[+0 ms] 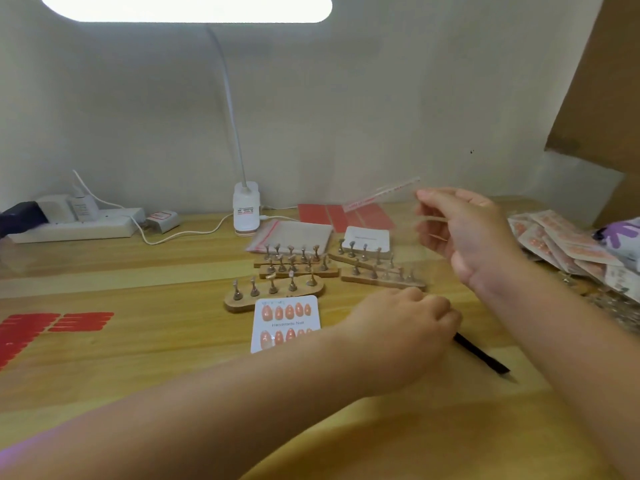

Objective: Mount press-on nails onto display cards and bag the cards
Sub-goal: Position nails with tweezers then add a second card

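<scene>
The right hand [464,233] pinches a clear bag [391,216] aloft. The left hand [405,327] grips a black tool [485,356] on the surface [138,368]. The filled card [285,323], long axis pointing away, lies just left, nearer that hand.

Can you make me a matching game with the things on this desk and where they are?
Things:
1. nail card
2. clear bag
3. black tool
4. lamp base

Places:
A. at the back by the wall
B. flat in front of the wooden stands
C. held up in the right hand
D. poking out from under the left hand

Pairs: 1-B, 2-C, 3-D, 4-A
</scene>
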`<action>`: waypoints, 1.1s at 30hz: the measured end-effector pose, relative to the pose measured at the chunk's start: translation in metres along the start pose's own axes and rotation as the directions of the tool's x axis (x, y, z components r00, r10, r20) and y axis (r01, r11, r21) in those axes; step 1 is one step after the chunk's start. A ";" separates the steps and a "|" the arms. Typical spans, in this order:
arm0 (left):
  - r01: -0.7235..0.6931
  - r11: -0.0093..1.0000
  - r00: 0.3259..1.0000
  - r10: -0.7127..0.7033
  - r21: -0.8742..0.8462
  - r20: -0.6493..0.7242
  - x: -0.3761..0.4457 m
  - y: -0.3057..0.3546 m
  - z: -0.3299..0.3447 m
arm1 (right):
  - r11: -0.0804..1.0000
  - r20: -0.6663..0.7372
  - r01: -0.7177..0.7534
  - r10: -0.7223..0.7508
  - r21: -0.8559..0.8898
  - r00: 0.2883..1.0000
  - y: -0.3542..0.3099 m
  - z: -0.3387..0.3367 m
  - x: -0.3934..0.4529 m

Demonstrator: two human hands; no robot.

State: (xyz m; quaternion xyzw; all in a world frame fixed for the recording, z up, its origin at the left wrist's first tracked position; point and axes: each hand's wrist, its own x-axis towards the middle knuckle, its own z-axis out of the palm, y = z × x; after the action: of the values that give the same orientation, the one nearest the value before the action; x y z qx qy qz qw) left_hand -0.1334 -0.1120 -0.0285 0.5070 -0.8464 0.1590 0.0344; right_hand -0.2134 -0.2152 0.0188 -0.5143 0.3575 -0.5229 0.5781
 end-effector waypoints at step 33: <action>-0.110 0.450 0.445 -0.775 -0.886 -0.448 -0.096 -0.063 -0.035 | 0.890 0.342 0.396 -0.308 -0.226 0.888 -0.002 0.033 -0.065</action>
State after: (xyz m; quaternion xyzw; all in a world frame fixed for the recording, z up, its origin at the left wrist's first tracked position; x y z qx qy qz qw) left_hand -0.0352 -0.0471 -0.0012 0.4670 -0.5394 -0.0533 0.6987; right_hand -0.1957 -0.1442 0.0197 -0.7226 0.2389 -0.4785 0.4379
